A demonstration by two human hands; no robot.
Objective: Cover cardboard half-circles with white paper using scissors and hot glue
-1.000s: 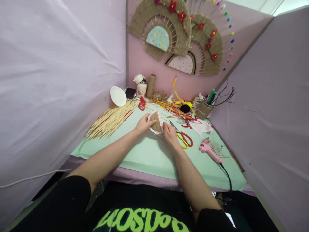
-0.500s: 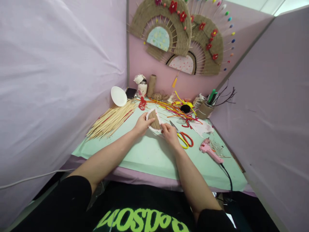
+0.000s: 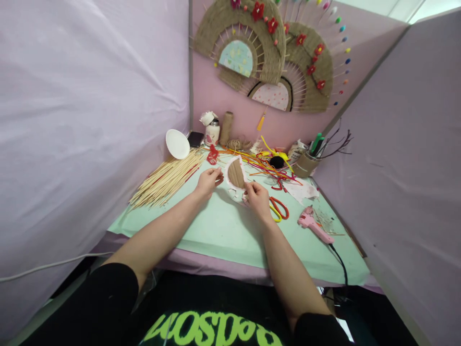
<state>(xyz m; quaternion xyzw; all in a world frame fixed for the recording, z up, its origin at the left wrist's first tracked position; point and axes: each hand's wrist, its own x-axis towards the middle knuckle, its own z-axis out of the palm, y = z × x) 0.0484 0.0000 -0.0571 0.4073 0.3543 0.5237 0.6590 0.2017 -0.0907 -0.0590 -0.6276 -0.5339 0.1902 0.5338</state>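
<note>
The right hand (image 3: 258, 198) pinched the cardboard half-circle (image 3: 236, 173) by its edge; beside it, the left hand (image 3: 209, 182) curled loosely, its hold unclear.

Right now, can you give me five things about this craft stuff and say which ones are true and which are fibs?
1. The right hand is holding the half-round cardboard piece. True.
2. The left hand is holding the scissors. False: they lie on the table, by the right hand.
3. The glue gun is pink. True.
4. The big fans are lying under the table. False: they are up on the pink wall.
5. The thin sticks lie on the left side of the table. True.
</note>
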